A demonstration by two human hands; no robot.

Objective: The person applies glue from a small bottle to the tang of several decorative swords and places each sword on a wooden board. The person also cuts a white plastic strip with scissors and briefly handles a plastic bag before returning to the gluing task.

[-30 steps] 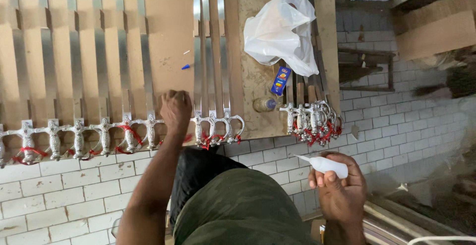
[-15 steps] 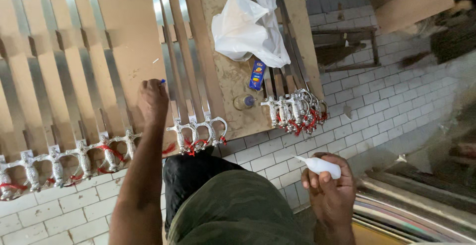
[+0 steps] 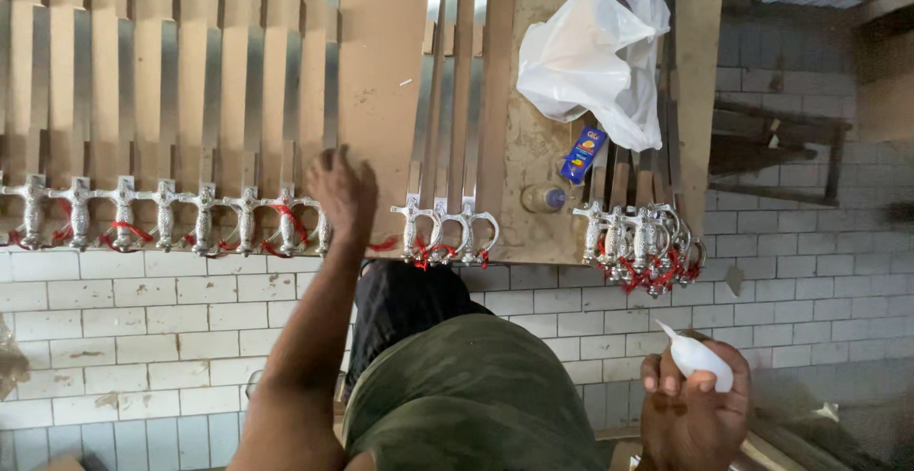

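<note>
My left hand (image 3: 341, 193) rests on the wooden table (image 3: 381, 71), fingers on the silver hilt at the right end of a long row of swords (image 3: 162, 214) whose blades lie flat and whose handles, wrapped with red cord, hang over the table's edge. Three more swords (image 3: 446, 228) lie just to the right of that hand. My right hand (image 3: 690, 404) is low at my side, closed around a small white squeeze bottle (image 3: 700, 357) with a pointed nozzle.
A bunched group of swords (image 3: 640, 242) lies at the table's right end. A white plastic bag (image 3: 595, 47), a small blue packet (image 3: 583, 155) and a small clear bottle (image 3: 545, 198) sit on the table. White tiled floor (image 3: 143, 328) lies below; a wooden stool (image 3: 781, 147) stands at the right.
My left hand has stayed at the sword hilts on the table edge while my view swung about. The right hand still holds the white bottle at my side.
</note>
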